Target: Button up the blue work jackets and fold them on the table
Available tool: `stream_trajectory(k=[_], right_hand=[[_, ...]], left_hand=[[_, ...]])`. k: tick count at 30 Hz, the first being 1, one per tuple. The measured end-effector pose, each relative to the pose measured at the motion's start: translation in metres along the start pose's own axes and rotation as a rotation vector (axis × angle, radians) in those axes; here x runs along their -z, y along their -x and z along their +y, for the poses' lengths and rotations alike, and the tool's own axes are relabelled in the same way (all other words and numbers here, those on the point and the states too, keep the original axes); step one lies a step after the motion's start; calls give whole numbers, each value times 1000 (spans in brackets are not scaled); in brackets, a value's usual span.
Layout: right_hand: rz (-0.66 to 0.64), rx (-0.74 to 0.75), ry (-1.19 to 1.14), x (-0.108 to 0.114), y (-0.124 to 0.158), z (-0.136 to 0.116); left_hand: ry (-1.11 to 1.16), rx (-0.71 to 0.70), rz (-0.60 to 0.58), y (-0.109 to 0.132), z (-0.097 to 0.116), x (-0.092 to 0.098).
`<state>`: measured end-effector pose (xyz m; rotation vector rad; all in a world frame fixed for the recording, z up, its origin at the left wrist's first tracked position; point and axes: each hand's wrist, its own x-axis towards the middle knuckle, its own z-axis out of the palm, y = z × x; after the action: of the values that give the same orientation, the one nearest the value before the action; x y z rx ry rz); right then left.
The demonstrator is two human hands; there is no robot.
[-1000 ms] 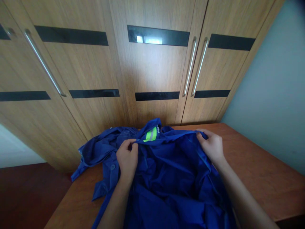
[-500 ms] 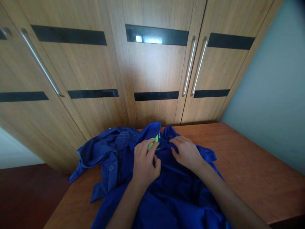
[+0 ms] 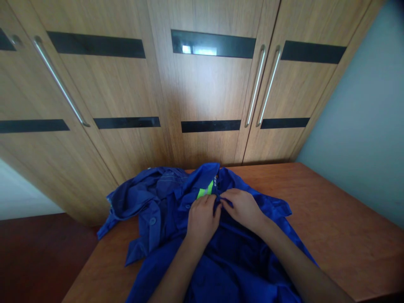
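A bright blue work jacket (image 3: 227, 269) lies spread in front of me, its collar toward the cabinet. A neon green strip (image 3: 205, 191) and some pale lettering show on its upper front. My left hand (image 3: 202, 219) is closed, with its fingertips pinching the jacket's front edge just below the green strip. Right beside it, my right hand (image 3: 242, 209) pinches the cloth at the same spot. The fingers nearly touch each other and hide the exact bit of fabric between them.
A duller blue garment (image 3: 131, 202) with a button lies crumpled to the left, against the jacket. Both rest on a reddish-brown wooden surface (image 3: 334, 223). Behind it stands a wooden cabinet (image 3: 208, 92) with long metal handles. A pale wall (image 3: 360, 126) rises at the right.
Both hands have come together at the middle of the jacket's front and closed on the cloth. The collar lies more spread out, and more of the green strip shows.
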<state>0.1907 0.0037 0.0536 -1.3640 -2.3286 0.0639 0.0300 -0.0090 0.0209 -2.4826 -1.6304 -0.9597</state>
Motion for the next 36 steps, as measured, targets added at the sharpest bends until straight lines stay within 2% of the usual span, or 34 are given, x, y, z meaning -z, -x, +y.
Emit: stream_trajectory(k=[3,16,29,36], right_hand=[[-17,25,-2,1,2,-3],[28,-27,2,-7,0,-2],[-17,71,91,-3,-1,1],[-12,95,93,0,-1,3]], left_hand=[[18,-10,-20,-1,-1,0],[120,-41,-19,-4,-10,-1],[131,-36,-84,-4,-11,-3],[122,-51,-71,-3,-11,-3]])
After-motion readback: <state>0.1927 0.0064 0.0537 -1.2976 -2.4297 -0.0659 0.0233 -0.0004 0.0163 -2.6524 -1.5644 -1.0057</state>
